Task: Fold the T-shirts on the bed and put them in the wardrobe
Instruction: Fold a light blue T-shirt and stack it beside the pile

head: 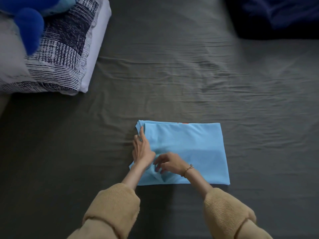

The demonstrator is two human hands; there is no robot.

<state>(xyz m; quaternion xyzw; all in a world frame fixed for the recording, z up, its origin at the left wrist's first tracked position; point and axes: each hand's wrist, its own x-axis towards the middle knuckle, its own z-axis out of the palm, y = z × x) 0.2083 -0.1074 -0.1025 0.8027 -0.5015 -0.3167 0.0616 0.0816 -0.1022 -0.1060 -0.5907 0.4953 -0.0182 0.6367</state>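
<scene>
A light blue T-shirt (193, 149) lies folded into a rectangle on the dark grey bed sheet (172, 75), with a sliver of orange print showing at its far edge. My left hand (142, 149) rests on the shirt's left edge with its fingers stretched out flat, the index finger pointing toward the far left corner. Just right of it, my right hand (168, 163) has its fingers curled and pinches a fold of blue cloth near the shirt's near-left corner. A bracelet sits on the right wrist.
A pillow (65, 54) with a dark blue and white print lies at the far left, with a blue plush toy (29, 26) on it. Dark navy bedding (279, 16) is bunched at the far right. Wrinkled sheet stretches beyond the shirt.
</scene>
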